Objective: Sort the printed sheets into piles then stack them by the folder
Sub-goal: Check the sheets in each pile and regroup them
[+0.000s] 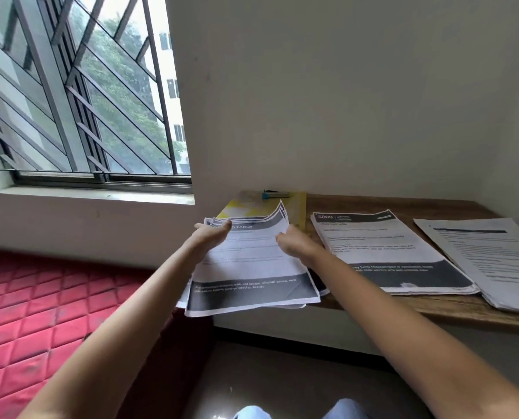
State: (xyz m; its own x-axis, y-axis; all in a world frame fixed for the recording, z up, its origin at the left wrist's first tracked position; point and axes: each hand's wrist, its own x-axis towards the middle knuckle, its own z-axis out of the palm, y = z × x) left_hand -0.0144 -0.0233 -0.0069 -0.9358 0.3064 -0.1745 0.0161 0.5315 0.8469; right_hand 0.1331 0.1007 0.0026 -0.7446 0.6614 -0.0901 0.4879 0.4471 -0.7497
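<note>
Now | left grip (211, 234), right grip (291, 241) holding sheets (252, 267) | wooden desk (342, 204) | barred window (85, 101) left

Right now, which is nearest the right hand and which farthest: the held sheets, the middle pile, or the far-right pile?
1. Held sheets: held by the right hand, at the left end of the desk.
2. Middle pile: just right of the hand.
3. Far-right pile: at the right end.

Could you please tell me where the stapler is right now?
In the head view, the blue stapler lies on the yellow folder at the far left end of the table, against the wall, just beyond the leftmost stack of sheets.
</note>
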